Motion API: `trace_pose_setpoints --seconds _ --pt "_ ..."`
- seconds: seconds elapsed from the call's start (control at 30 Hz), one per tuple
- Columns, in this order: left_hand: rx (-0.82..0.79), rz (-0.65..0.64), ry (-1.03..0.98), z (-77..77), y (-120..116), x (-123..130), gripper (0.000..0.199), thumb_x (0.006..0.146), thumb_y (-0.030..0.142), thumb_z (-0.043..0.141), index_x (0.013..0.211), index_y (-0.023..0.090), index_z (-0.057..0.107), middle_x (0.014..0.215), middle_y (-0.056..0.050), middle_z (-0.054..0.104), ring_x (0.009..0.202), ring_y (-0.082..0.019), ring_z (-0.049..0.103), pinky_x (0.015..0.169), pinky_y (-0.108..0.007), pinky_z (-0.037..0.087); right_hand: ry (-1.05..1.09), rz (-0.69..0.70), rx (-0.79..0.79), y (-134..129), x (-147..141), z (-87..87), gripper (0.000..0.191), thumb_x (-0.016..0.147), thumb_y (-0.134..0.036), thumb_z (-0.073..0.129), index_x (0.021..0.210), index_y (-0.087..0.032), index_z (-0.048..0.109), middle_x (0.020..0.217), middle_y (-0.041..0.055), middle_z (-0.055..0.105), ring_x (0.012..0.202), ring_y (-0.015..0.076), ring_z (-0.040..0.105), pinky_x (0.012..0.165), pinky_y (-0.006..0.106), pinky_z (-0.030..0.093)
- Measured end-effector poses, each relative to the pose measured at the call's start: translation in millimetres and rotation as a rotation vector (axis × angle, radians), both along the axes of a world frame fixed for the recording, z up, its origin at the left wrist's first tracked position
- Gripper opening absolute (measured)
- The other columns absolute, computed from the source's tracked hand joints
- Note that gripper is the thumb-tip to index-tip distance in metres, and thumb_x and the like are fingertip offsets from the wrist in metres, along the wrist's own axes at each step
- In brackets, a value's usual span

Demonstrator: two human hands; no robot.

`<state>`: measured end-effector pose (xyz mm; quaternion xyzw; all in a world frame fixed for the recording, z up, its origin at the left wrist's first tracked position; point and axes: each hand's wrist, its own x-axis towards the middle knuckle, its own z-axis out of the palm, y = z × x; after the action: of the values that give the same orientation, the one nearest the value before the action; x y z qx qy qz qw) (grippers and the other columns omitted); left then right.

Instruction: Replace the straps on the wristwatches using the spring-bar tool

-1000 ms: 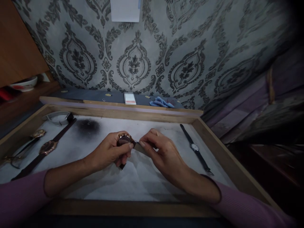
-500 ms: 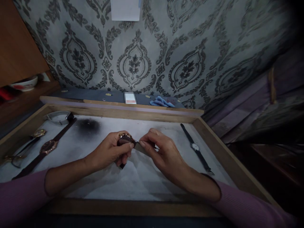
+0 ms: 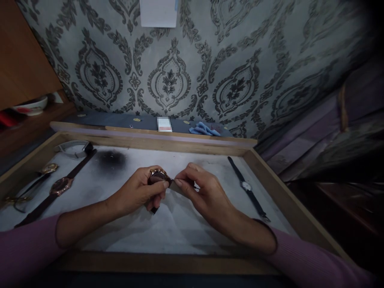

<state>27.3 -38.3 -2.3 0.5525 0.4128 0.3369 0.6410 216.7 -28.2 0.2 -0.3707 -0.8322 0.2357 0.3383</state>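
Observation:
My left hand [image 3: 142,190] is closed round a watch [image 3: 158,175] with a gold-coloured case and dark face, held above the middle of the white tray surface. A short dark strap end shows below my left fingers. Just to the right, my right hand [image 3: 204,188] pinches a thin tool at the watch's right side, where a dark strap piece [image 3: 178,187] extends under my fingers. The tool's dark end pokes out behind my right fingertips. Its tip at the watch is too small to make out.
Around the hands runs a wooden tray frame [image 3: 168,262]. A brown-strapped watch [image 3: 61,186], a grey one [image 3: 73,149] and a gold-coloured one [image 3: 49,168] lie left. On the right lies a black-strapped watch [image 3: 246,186]. A blue cloth [image 3: 204,129] rests behind the frame.
My right hand has shifted very slightly left, towards the watch. My left hand and the watch stay almost where they were.

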Motion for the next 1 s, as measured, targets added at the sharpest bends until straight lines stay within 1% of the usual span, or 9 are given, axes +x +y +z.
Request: trace_pose_setpoints --seconds 0.07,0.17,0.27,0.47,0.63,1.0 --pt "0.006 -0.002 0.011 -0.1 -0.4 -0.4 0.023 0.077 0.035 0.062 0.072 0.017 0.05 0.053 0.006 0.053 0.039 -0.005 0.049 0.034 -0.013 0.036 -0.004 0.007 0.002 0.6 0.3 -1.2 0.016 0.09 -0.013 0.054 0.074 -0.016 0.058 0.071 0.0004 0.052 0.067 0.0127 0.048 0.062 0.025 0.036" --pt "0.013 -0.006 0.023 -1.7 -0.5 -1.2 0.024 0.078 0.037 0.062 0.073 0.016 0.051 0.051 0.006 0.053 0.039 -0.006 0.049 0.035 -0.013 0.036 -0.015 0.031 0.017 0.3 0.7 -1.3 0.013 0.09 -0.013 0.055 0.08 -0.015 0.062 0.072 0.0004 0.052 0.068 0.0126 0.049 0.061 0.025 0.036" --pt "0.021 -0.011 0.019 -3.3 0.3 -1.4 0.022 0.079 0.036 0.06 0.075 0.016 0.051 0.051 0.005 0.053 0.039 -0.006 0.049 0.035 -0.013 0.037 -0.006 0.044 0.037 -0.8 0.5 0.5 0.014 0.091 -0.013 0.053 0.085 -0.014 0.065 0.071 0.0005 0.05 0.067 0.0127 0.049 0.061 0.025 0.037" --pt "0.026 -0.011 0.009 -2.8 1.3 -0.4 0.023 0.079 0.036 0.061 0.075 0.016 0.051 0.053 0.005 0.054 0.039 -0.005 0.049 0.034 -0.013 0.037 0.011 0.037 0.042 -2.3 -1.8 3.4 0.016 0.091 -0.011 0.051 0.082 -0.012 0.065 0.07 0.0014 0.051 0.068 0.0134 0.049 0.061 0.026 0.037" --pt "0.033 -0.008 0.009 -2.7 0.9 -0.8 0.023 0.08 0.036 0.06 0.074 0.016 0.051 0.053 0.005 0.054 0.039 -0.005 0.048 0.034 -0.013 0.036 0.026 0.032 0.045 -1.8 -2.4 3.1 0.016 0.091 -0.013 0.051 0.079 -0.013 0.062 0.07 0.0013 0.051 0.068 0.0134 0.049 0.062 0.026 0.038" --pt "0.03 -0.013 -0.02 -2.6 1.4 -0.2 0.02 0.079 0.033 0.06 0.074 0.017 0.051 0.055 0.006 0.054 0.04 -0.005 0.05 0.034 -0.013 0.036 0.036 0.032 0.058 -2.5 -1.7 2.4 0.015 0.09 -0.012 0.052 0.081 -0.013 0.063 0.071 0.0013 0.051 0.069 0.0134 0.049 0.062 0.026 0.038"
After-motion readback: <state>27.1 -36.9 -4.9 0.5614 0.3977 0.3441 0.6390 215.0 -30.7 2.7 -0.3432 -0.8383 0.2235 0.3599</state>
